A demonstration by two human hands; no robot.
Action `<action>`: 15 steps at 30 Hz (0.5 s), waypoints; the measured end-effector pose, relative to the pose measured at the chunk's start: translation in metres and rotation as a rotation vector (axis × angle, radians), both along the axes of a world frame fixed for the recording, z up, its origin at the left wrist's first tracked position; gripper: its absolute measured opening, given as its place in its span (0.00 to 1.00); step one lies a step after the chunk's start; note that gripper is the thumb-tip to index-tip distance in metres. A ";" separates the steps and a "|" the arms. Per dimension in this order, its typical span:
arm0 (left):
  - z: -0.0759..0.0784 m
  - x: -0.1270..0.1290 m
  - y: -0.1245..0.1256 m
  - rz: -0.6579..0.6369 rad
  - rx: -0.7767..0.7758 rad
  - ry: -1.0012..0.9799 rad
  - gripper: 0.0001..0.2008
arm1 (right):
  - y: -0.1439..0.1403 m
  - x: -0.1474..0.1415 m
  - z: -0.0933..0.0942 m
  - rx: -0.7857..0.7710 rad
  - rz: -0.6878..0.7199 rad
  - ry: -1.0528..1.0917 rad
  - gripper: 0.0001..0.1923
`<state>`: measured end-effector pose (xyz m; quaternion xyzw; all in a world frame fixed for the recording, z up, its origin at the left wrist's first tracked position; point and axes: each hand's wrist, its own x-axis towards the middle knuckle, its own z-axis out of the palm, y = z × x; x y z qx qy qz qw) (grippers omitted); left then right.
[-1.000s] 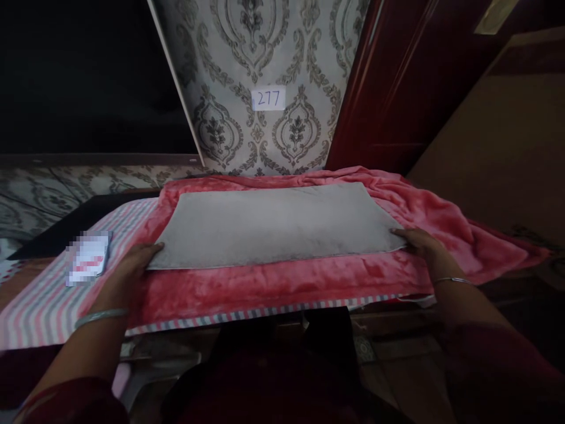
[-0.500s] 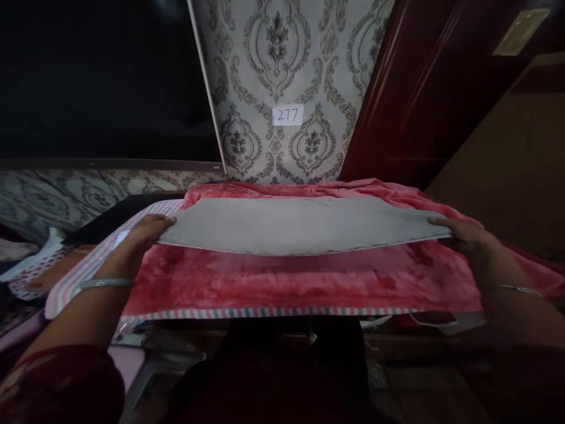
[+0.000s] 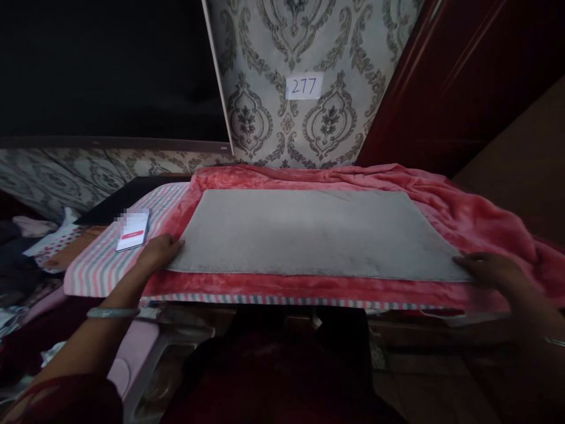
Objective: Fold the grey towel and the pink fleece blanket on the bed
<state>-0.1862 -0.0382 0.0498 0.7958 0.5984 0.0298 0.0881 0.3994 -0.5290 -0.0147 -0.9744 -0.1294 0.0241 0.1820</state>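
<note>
1. The gray mat (image 3: 315,232) is a flat rectangle with a short, dull, felt-like nap and rounded corners. It lies spread out on the red blanket (image 3: 445,203), in the middle of the scene.
2. The red blanket is plush and slightly shiny, smooth under the mat and bunched into folds toward 2 o'clock (where it spills off the side).
3. Under the blanket lies a striped cloth (image 3: 99,265), thin and flat-woven, with pink, white and gray stripes. It shows at 9 o'clock from the mat and as a narrow band along the near edge.
4. The left hand (image 3: 159,250) rests at the mat's near left corner, at 8 o'clock from its center. The fingers lie nearly straight and close together, tips on the corner. Whether they pinch the edge, I cannot tell.
5. The right hand (image 3: 489,268) sits at the near right corner, at 4 o'clock. The fingers are loosely curled over the mat's edge and touch it, but the grip is too dark to tell.
6. The mat's long axis runs from 9 to 3 o'clock, with its long near edge facing the person.
7. A phone (image 3: 132,231) lies flat on the striped cloth, just beyond the left hand at 11 o'clock from it.
8. A paper label (image 3: 304,86) reading 277 is stuck on the patterned wall at 12 o'clock.
</note>
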 end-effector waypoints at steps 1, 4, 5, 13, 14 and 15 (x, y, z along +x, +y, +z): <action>0.005 0.007 -0.002 -0.038 0.087 0.049 0.11 | 0.007 -0.004 0.008 -0.070 -0.010 -0.010 0.05; 0.012 0.054 -0.018 -0.288 0.215 0.033 0.13 | 0.058 -0.041 0.027 -0.055 0.216 -0.180 0.07; 0.011 0.076 -0.027 -0.401 0.192 0.009 0.13 | 0.083 -0.061 0.030 0.014 0.384 -0.224 0.09; -0.027 0.238 -0.057 -1.148 0.165 -0.055 0.13 | 0.279 -0.179 0.018 0.057 1.252 -0.258 0.19; -0.030 0.246 -0.048 -1.110 0.181 -0.025 0.14 | 0.292 -0.176 0.018 0.005 1.231 -0.264 0.20; -0.031 0.251 -0.037 -1.043 0.195 -0.001 0.14 | 0.301 -0.170 0.018 -0.041 1.179 -0.267 0.20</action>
